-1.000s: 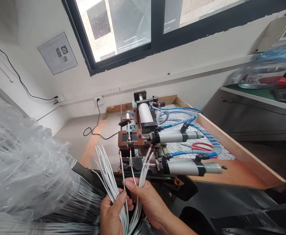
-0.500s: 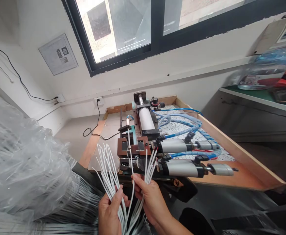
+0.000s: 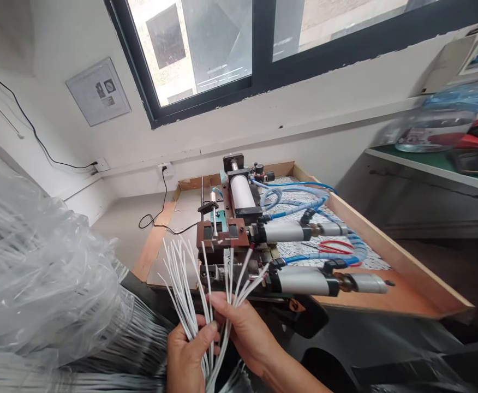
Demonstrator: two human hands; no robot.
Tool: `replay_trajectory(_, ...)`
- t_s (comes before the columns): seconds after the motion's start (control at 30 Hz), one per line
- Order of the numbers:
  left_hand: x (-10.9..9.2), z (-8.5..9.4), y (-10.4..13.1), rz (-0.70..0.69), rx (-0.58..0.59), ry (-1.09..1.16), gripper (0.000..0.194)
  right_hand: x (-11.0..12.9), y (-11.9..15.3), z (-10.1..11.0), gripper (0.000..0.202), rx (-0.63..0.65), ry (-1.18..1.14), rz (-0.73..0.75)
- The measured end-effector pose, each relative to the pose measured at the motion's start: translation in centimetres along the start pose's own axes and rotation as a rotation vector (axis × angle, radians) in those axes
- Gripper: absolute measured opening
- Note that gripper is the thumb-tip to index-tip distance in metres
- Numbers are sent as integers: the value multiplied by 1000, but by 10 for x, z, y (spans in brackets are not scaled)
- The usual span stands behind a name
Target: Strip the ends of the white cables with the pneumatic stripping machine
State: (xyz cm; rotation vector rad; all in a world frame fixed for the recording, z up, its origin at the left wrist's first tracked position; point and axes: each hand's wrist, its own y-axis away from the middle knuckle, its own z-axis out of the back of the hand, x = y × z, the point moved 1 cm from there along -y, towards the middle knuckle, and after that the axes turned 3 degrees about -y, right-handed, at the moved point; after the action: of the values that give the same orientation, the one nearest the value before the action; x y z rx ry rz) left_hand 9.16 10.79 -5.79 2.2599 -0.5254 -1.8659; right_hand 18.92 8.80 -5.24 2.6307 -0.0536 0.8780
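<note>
The left hand (image 3: 187, 352) has its grip closed around a thick fan of white wires (image 3: 186, 295), tips up. Just beside it, the right hand (image 3: 247, 330) grips a smaller bunch (image 3: 244, 273), some tips reddish, its thumb near a single wire (image 3: 207, 273) between the two. Beyond the tips stands the machine (image 3: 222, 234), blue hoses (image 3: 362, 248) to its right on the worktop (image 3: 411, 293). The step seems to be singling out one wire; the next move would call for a firm pinch and a straight tip facing the machine.
</note>
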Motion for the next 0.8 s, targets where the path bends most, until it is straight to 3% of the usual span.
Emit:
replay_trajectory(0.27, 6, 2, 0, 5, 11, 40, 21, -6, 11, 11, 22, -185, 78, 218)
replay_trajectory(0.67, 0, 2, 0, -10, -54, 46, 21, 5, 5, 9, 22, -218, 30, 167)
replay_trajectory(0.8, 1, 2, 3, 0, -30, 29, 22, 7, 6, 5, 24, -108, 38, 148)
